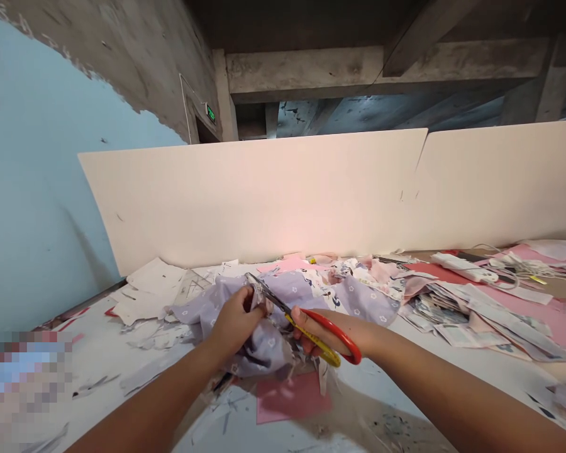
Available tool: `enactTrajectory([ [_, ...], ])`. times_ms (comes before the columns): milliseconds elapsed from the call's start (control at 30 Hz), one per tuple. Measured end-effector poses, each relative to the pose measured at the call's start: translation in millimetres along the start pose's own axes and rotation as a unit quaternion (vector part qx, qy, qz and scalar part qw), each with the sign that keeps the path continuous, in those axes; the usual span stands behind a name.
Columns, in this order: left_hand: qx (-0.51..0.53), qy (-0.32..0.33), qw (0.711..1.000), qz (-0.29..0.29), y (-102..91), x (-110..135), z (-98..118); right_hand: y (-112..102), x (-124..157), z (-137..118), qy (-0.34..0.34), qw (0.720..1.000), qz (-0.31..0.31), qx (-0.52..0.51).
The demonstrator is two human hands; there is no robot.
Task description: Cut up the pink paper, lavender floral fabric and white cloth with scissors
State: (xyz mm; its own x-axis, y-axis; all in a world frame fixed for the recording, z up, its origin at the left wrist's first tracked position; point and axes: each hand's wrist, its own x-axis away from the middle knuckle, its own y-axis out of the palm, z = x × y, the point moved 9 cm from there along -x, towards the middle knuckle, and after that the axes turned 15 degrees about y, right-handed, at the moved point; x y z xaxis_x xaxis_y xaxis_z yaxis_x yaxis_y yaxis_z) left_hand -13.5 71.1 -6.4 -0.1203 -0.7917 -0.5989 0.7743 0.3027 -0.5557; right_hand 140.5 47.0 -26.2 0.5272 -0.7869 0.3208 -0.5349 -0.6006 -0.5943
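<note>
My left hand is closed on a bunched piece of lilac cloth with small white flowers, lifted a little off the table. My right hand grips scissors with red and yellow handles, fingers through the loops. The scissor blades point up and left, into the edge of the cloth right beside my left thumb. More of the cloth trails down under both hands.
The worktable is strewn with white paper scraps, pink sheets and printed fabric pieces. A white power strip with cables lies at the back right. A tall beige board stands along the table's far edge.
</note>
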Motion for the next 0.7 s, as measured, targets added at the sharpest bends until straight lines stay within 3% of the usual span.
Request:
enactTrajectory([
  [167, -0.035, 0.054, 0.998, 0.030, -18.3, -6, 6, 2, -4, 9, 0.019, 1.000, -0.016, -0.003],
  [367, -0.217, 0.159, 0.963, 0.008, -21.5, -2, 33, 18, -2, 9, 0.046, 0.997, -0.043, -0.040],
  [533, -0.342, 0.245, 0.907, -0.020, -11.6, 5, 49, 20, 0, 6, 0.066, 0.994, -0.029, -0.079],
  [700, -0.432, 0.352, 0.830, -0.006, -4.7, 15, 63, 21, 7, 4, 0.118, 0.987, -0.061, -0.093],
])
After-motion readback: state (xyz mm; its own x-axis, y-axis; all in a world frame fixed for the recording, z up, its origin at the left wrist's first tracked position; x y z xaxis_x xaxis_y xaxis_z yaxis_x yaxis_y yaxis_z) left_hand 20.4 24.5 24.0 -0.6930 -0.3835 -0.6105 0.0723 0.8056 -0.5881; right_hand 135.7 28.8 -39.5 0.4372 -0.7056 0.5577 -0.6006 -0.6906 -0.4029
